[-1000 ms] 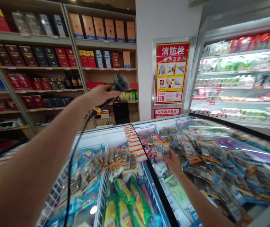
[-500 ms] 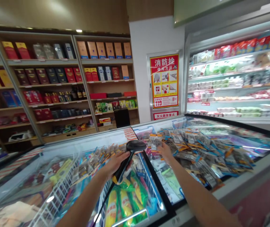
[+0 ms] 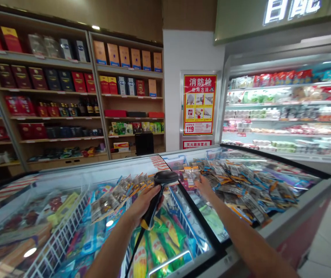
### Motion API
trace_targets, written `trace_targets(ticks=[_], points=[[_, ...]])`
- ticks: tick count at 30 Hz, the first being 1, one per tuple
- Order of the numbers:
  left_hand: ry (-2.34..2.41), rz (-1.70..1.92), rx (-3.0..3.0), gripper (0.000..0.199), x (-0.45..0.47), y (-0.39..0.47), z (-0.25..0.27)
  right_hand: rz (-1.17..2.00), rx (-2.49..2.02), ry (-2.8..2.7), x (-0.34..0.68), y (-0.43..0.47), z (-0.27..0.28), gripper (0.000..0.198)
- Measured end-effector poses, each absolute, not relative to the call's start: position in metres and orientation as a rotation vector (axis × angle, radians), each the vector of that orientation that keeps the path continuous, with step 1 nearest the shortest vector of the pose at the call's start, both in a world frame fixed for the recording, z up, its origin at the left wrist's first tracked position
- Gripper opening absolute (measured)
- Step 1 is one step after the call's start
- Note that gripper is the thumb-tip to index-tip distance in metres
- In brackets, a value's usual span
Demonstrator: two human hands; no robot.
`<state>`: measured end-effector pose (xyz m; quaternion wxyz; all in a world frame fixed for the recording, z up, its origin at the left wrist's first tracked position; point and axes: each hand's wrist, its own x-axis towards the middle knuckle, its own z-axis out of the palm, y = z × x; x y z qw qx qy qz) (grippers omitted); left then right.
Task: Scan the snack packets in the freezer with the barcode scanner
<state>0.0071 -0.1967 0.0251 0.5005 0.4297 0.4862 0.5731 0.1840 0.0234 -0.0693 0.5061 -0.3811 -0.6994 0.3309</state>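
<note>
Black plastic fills my left hand (image 3: 144, 202): my fingers are curled tight around the handle of a barcode scanner (image 3: 160, 189), gripping it low, with its rounded head raised above my knuckles and turned toward the right. A dark cable (image 3: 133, 253) hangs from the base of the handle, where there is a yellow band. My right hand (image 3: 204, 185) reaches out over the glass lid of the freezer (image 3: 284, 224), fingers pinched on the lower edge of a small clear snack packet (image 3: 191, 175) with an orange strip across its top. I hold the packet upright, just beside the scanner's head, the two close but apart. It stands at the near edge of a heap of similar packets (image 3: 249, 185) spread over the glass. Under my left forearm, green and yellow bags (image 3: 159, 243) lie inside the freezer.
</note>
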Motion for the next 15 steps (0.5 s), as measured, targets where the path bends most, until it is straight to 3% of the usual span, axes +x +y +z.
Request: trace_targets(ticks=[15], points=[[1.133,1.353,0.745,0.029,0.000,-0.219,0.036,0.858,-0.776,-1.641,0.173,0.014,-0.068,0.030]])
